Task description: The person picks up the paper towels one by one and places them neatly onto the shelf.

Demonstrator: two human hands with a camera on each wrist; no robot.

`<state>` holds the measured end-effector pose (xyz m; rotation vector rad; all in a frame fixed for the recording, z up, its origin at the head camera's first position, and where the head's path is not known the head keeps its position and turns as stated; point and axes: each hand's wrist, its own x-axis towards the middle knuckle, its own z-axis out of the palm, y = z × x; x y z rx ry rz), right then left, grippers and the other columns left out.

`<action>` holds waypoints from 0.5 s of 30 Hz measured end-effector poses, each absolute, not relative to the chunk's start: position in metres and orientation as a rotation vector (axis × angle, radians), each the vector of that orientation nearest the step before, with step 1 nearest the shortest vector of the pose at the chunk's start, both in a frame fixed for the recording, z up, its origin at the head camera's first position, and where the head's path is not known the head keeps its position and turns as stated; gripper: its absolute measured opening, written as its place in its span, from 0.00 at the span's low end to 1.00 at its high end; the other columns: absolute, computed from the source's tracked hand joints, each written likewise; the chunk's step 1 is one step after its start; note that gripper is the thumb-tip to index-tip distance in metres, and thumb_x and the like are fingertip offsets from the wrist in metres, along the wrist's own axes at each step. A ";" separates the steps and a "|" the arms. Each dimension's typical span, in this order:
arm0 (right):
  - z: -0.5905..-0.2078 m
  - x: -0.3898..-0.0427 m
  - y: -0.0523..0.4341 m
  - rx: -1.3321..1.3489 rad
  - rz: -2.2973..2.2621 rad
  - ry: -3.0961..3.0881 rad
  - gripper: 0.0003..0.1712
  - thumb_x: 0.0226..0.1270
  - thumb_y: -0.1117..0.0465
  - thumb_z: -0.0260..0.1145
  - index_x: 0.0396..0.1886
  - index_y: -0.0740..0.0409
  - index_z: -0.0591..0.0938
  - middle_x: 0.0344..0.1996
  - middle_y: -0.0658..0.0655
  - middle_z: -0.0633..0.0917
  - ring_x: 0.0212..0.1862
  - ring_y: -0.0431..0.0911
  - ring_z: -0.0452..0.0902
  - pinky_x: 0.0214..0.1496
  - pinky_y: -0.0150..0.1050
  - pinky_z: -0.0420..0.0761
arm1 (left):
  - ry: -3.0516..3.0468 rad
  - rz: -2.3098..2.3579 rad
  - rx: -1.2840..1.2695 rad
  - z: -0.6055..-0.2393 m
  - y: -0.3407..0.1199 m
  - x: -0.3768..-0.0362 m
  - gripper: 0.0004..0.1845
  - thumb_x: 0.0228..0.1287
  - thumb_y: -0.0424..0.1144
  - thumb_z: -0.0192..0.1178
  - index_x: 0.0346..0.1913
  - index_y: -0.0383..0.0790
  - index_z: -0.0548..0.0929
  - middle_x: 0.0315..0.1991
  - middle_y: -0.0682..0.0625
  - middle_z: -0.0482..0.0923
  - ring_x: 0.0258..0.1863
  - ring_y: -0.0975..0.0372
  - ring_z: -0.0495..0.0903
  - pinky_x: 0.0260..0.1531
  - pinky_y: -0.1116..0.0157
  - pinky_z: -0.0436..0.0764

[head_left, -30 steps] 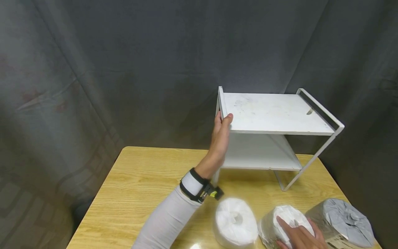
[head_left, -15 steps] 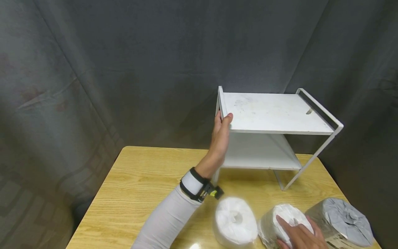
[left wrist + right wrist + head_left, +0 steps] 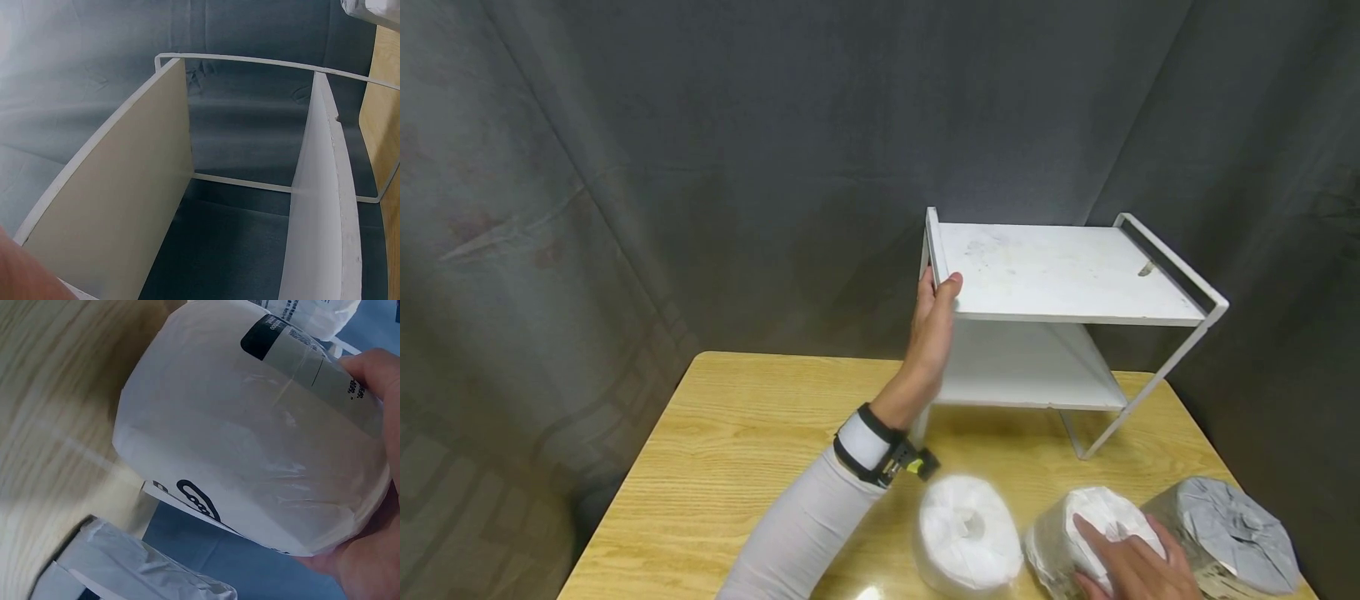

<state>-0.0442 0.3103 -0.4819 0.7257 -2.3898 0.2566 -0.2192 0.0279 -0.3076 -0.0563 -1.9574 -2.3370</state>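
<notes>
My left hand [image 3: 931, 340] grips the left side frame of a white two-tier shelf rack [image 3: 1060, 271], its thumb over the top board's front corner. In the left wrist view the rack's two boards [image 3: 119, 169] and thin metal frame show, with part of the hand at the lower left. At the lower right of the head view, my right hand [image 3: 1138, 567] holds a plastic-wrapped toilet paper roll [image 3: 1093, 507] from above. The right wrist view shows thumb and fingers round one end of this roll [image 3: 244, 431], whose wrapper has dark printing.
Left of the held roll stands another white wrapped roll [image 3: 967, 537]; a grey-topped wrapped roll [image 3: 1236, 529] stands on its right. All are near the front of the wooden table [image 3: 737, 450], before the rack. A dark grey curtain [image 3: 775, 167] hangs behind.
My right hand and the roll it holds have shifted slightly to the right and away from me. The left hand and the rack stay where they were.
</notes>
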 end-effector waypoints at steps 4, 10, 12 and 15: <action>-0.477 -0.043 0.310 0.715 0.271 -2.380 0.41 0.80 0.28 0.44 0.60 0.53 0.86 0.29 0.49 0.87 0.33 0.48 0.82 0.83 0.36 0.37 | -1.954 -2.337 -0.047 -0.307 0.028 -0.219 0.46 0.74 0.63 0.49 0.88 0.53 0.47 0.87 0.51 0.47 0.84 0.56 0.50 0.82 0.47 0.51; -0.469 -0.040 0.312 0.660 0.260 -2.457 0.38 0.75 0.27 0.56 0.64 0.51 0.85 0.32 0.48 0.88 0.35 0.47 0.83 0.84 0.38 0.36 | -1.964 -2.332 -0.048 -0.307 0.028 -0.219 0.47 0.73 0.63 0.49 0.88 0.52 0.47 0.87 0.52 0.47 0.84 0.56 0.50 0.82 0.47 0.50; -0.466 -0.038 0.313 0.633 0.239 -2.505 0.37 0.67 0.30 0.69 0.65 0.49 0.84 0.33 0.46 0.88 0.36 0.47 0.83 0.85 0.39 0.35 | -1.956 -2.333 -0.063 -0.307 0.028 -0.219 0.47 0.73 0.63 0.49 0.88 0.50 0.46 0.87 0.51 0.46 0.85 0.57 0.49 0.82 0.48 0.50; -0.462 -0.037 0.314 0.613 0.211 -2.551 0.41 0.53 0.37 0.81 0.65 0.48 0.84 0.33 0.45 0.88 0.37 0.46 0.83 0.85 0.40 0.34 | -1.945 -2.335 -0.080 -0.307 0.029 -0.219 0.47 0.74 0.62 0.49 0.88 0.48 0.45 0.87 0.50 0.46 0.85 0.57 0.48 0.82 0.49 0.49</action>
